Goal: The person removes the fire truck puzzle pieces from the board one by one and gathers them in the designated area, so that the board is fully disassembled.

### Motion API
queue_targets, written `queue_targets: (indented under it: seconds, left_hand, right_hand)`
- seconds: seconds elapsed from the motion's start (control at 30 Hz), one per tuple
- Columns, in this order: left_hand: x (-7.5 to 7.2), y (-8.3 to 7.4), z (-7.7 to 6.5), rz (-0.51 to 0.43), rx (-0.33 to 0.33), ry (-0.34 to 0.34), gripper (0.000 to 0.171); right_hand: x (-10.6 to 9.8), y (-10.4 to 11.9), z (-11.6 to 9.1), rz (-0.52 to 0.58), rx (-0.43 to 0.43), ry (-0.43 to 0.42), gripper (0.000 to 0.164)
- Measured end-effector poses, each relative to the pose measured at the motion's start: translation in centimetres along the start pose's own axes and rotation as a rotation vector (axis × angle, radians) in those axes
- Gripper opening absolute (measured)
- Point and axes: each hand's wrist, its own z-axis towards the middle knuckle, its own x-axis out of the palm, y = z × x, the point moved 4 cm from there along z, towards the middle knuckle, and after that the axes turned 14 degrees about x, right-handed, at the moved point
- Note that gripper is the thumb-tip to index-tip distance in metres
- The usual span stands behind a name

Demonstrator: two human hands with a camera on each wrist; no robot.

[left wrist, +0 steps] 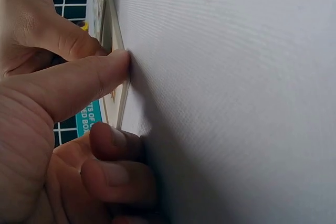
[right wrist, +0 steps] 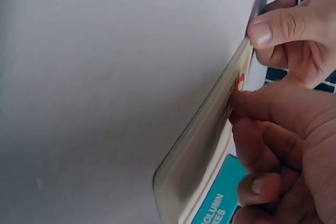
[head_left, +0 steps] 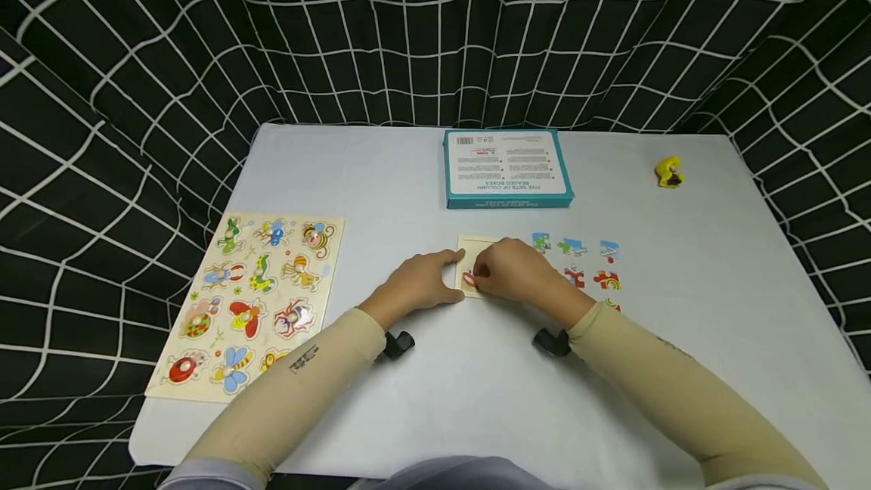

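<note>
A small pale wooden puzzle tray [head_left: 469, 244] lies on the white table between the two hands. My left hand [head_left: 425, 278] holds its left side, thumb at the near corner and a finger toward the far part of that edge. My right hand [head_left: 513, 267] reaches over the tray and pinches a small red puzzle piece [head_left: 469, 278] at the tray's near left part. In the right wrist view, fingertips hide most of this piece [right wrist: 241, 81]. Right of the tray lie several loose jigsaw pieces, among them a blue one [head_left: 609, 249] and a red one [head_left: 607, 279].
Behind the tray sits a teal-edged box [head_left: 509, 201] with a white printed face. A large insect picture board [head_left: 325, 308] covers the table's left side, partly under the left forearm. A small yellow object [head_left: 669, 172] stands at the back right. Dark white-gridded cloth [head_left: 435, 44] surrounds the table.
</note>
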Motion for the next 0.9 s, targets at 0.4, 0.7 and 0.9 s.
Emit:
queue_targets:
  seconds: [0.4, 0.7, 0.9]
  left_hand:
    - [-0.4, 0.6, -0.3, 0.015, 0.003, -0.017, 0.077]
    - [0.0, 0.6, -0.1, -0.007, 0.014, -0.019, 0.075]
    - [0.1, 0.2, -0.1, -0.011, 0.027, -0.019, 0.075]
  right_hand:
    - [-1.4, -4.1, -1.7, 0.071, 0.085, 0.006, 0.004]
    - [-0.4, -1.8, -0.4, 0.054, -0.008, 0.017, 0.018]
    - [-0.1, -1.1, -0.3, -0.006, -0.054, -0.021, 0.006]
